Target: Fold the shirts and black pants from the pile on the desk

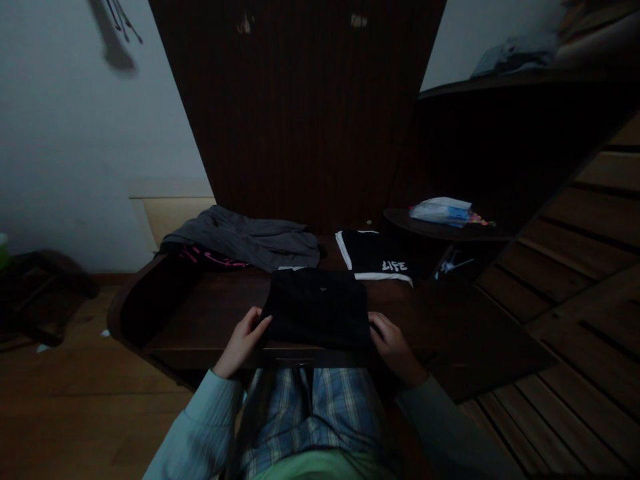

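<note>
A folded black garment point(320, 310) lies on the dark wooden desk top point(200, 327) close to its front edge. My left hand point(246, 339) grips its left side, thumb on top and the other fingers partly hidden. At the opposite side my right hand point(393, 340) pinches the right edge of the cloth. Just behind, to the right, rests a folded black garment with white trim and white lettering point(375, 253). A crumpled grey garment point(245, 237) lies at the back left, with a black cloth with pink print point(215, 259) partly beneath it.
A dark wooden panel point(300, 120) rises behind the desk. On the right, a low curved shelf point(430, 227) bears a blue-and-white plastic packet point(443, 211). Folded cloth point(520, 53) sits on the higher shelf. Wooden slats point(575, 267) stand at the far right.
</note>
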A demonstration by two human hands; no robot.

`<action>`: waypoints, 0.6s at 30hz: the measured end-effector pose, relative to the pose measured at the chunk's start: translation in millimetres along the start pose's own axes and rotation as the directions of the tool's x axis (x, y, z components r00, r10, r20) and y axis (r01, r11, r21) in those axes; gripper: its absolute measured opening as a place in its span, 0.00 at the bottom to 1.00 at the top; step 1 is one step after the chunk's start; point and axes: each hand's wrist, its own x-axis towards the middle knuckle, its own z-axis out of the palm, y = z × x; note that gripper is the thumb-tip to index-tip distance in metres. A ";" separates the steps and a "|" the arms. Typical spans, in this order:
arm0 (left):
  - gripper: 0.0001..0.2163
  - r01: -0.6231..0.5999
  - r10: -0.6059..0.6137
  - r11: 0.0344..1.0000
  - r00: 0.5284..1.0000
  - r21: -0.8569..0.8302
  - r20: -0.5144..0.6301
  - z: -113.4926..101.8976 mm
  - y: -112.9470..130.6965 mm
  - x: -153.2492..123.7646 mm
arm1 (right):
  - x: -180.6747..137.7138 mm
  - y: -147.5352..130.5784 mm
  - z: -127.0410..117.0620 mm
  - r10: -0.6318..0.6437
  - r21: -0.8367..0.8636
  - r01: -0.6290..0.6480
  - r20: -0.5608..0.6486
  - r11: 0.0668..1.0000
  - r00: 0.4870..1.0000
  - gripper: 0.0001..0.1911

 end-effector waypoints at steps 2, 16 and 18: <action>0.13 0.008 -0.008 0.999 1.000 -0.037 -0.003 1.0 2.7 -0.3 | 0.3 -1.9 -1.2 -0.002 0.014 0.002 0.004 1.000 1.000 0.09; 0.05 0.161 -0.040 0.923 0.945 0.351 -0.326 20.7 10.3 6.9 | 10.0 4.5 8.7 0.157 -0.008 -0.158 -0.067 0.987 0.985 0.08; 0.05 0.173 -0.048 0.909 0.947 0.380 -0.316 18.5 14.1 5.4 | 8.4 5.6 10.8 0.223 0.057 -0.218 -0.110 0.974 0.969 0.10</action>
